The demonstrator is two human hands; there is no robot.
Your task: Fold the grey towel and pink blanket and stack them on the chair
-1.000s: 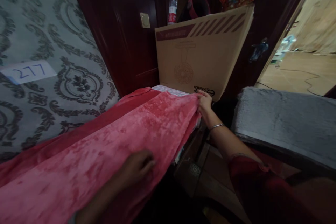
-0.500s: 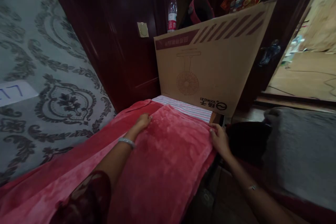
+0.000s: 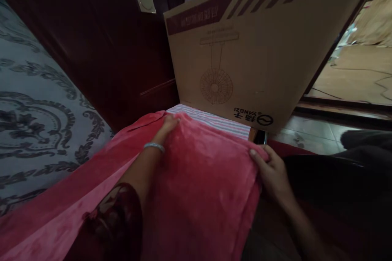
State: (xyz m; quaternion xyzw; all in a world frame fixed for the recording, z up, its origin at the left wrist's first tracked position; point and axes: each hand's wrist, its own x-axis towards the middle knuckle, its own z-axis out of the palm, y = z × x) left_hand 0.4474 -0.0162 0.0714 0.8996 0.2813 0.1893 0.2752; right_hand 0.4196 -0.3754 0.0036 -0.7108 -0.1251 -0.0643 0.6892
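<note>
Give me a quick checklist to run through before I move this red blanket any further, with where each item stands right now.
1. Left hand on the red blanket at its far edge: ok.
2. Right hand gripping the blanket's right corner, fingers curled over the edge: ok.
3. Far edge lined up evenly between the two hands: cannot tell, the plush bunches there.
4. Striped cloth beyond the blanket lying flat: ok, on the strip that shows.
5. Cardboard fan box apart from the blanket: ok, the striped cloth lies between them.
6. Dark object by the box's lower corner clear of the right hand: cannot tell, too dark.
</note>
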